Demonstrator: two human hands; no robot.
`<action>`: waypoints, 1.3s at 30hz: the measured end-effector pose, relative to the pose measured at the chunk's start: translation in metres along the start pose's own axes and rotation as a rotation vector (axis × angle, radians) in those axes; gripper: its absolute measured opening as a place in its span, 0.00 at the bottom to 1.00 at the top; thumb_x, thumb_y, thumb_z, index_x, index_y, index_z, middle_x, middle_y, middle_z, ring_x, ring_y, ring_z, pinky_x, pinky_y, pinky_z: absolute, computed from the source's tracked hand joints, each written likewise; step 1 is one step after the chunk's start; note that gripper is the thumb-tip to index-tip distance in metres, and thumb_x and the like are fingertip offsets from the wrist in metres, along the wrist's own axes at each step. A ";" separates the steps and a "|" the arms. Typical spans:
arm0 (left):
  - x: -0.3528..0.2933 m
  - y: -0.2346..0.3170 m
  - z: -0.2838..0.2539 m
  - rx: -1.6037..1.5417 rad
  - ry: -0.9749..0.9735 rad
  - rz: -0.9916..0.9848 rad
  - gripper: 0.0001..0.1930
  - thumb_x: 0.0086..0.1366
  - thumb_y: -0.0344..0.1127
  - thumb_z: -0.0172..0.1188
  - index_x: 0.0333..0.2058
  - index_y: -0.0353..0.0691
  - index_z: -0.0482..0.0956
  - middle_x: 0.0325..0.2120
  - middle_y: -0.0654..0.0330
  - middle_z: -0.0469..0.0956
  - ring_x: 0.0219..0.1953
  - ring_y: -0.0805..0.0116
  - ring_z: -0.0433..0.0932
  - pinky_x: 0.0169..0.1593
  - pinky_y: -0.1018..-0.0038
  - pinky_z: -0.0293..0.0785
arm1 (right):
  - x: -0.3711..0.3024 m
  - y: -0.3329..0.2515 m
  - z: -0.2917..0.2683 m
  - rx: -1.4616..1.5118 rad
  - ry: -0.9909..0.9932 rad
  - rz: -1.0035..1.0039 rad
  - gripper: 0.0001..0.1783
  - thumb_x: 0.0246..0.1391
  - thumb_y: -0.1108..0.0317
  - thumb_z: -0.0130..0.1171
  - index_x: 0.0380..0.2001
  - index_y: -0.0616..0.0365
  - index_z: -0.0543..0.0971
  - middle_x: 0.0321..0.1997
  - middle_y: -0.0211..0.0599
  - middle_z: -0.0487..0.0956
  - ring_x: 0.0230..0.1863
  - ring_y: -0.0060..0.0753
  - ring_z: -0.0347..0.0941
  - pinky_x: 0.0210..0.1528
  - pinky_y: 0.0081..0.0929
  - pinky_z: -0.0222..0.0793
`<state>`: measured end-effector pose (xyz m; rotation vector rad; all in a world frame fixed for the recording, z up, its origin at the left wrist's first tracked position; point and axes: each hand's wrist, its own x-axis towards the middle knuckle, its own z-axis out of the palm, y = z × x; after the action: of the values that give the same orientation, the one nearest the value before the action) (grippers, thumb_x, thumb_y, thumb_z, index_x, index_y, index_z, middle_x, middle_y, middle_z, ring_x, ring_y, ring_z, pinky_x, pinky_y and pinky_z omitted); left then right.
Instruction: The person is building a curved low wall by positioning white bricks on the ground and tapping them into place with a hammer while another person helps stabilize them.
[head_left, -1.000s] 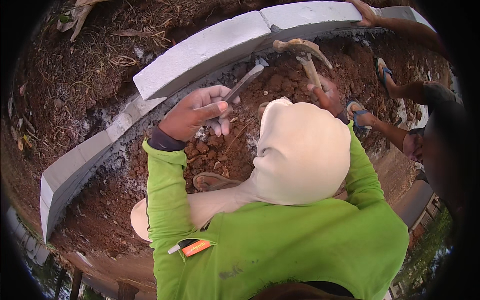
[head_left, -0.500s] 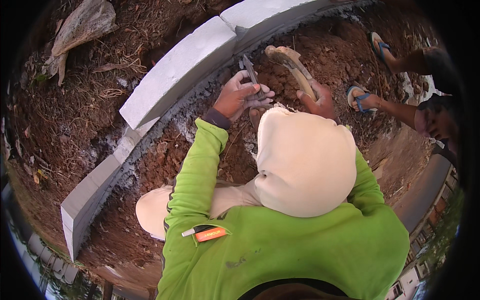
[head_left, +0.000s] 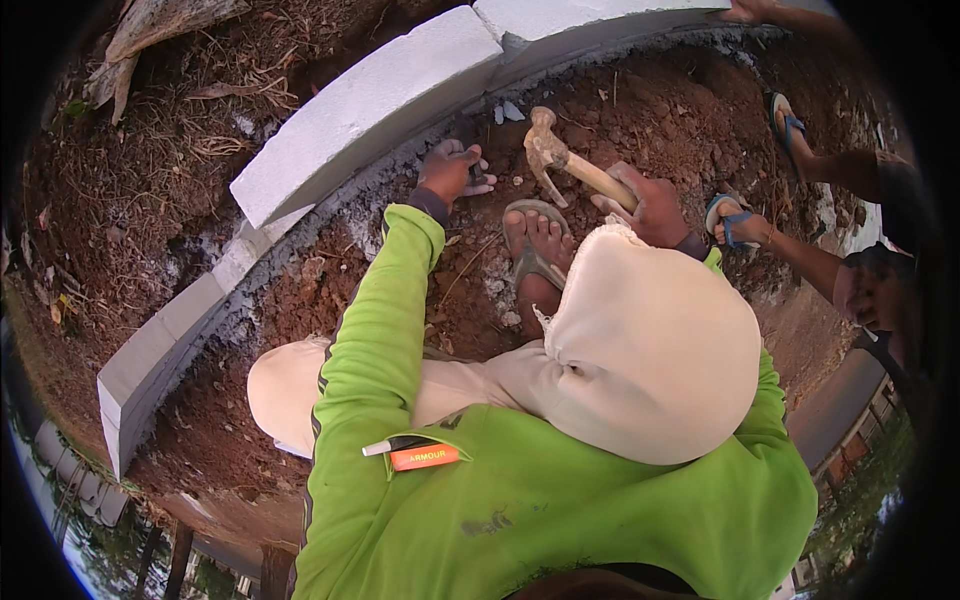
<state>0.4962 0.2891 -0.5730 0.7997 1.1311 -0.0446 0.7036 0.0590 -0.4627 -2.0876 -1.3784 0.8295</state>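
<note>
Two bare hands over reddish dirt (head_left: 690, 125): the right hand (head_left: 655, 208) is wrapped snugly round the handle of a claw hammer (head_left: 590, 176), its head sitting between both hands, just beyond a sandalled foot (head_left: 546, 238). Left hand (head_left: 450, 172) is half curled near the white blocks (head_left: 370, 115), honestly can't tell what it's gripping, if anything.

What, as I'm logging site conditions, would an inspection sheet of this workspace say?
Surface: reddish-brown soil, loose and lumpy.
Job's things: claw hammer; curved row of pale blocks.
Clutter: small pale chips near the blocks.
Hands: right hand grips the claw hammer; left hand curled near the blocks, contents unclear.
Cables: nothing seen.
Surroundings: another person's sandalled feet at right; a co-worker's hand at the upper right.
</note>
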 end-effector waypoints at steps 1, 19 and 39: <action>0.003 0.001 -0.007 0.036 0.009 -0.001 0.21 0.70 0.38 0.60 0.55 0.34 0.65 0.34 0.57 0.78 0.33 0.58 0.84 0.37 0.65 0.86 | 0.006 -0.005 0.002 -0.048 -0.009 -0.023 0.19 0.56 0.57 0.67 0.44 0.56 0.76 0.27 0.49 0.80 0.26 0.52 0.78 0.30 0.39 0.72; 0.022 -0.024 -0.057 0.022 0.101 0.125 0.13 0.67 0.30 0.62 0.47 0.32 0.71 0.31 0.57 0.79 0.25 0.70 0.80 0.26 0.74 0.77 | 0.051 -0.060 0.031 -0.513 -0.453 -0.122 0.22 0.58 0.47 0.58 0.44 0.53 0.79 0.28 0.48 0.83 0.33 0.54 0.80 0.39 0.49 0.75; -0.026 -0.043 -0.172 0.035 0.182 0.100 0.13 0.74 0.35 0.52 0.47 0.28 0.73 0.35 0.53 0.82 0.35 0.62 0.85 0.37 0.72 0.79 | 0.080 -0.108 0.085 -0.518 -0.501 -0.387 0.22 0.58 0.47 0.59 0.43 0.55 0.79 0.26 0.48 0.81 0.28 0.56 0.79 0.32 0.50 0.73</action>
<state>0.3317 0.3500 -0.6072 0.9043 1.2625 0.0935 0.5988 0.1791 -0.4637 -1.9118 -2.3902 0.9339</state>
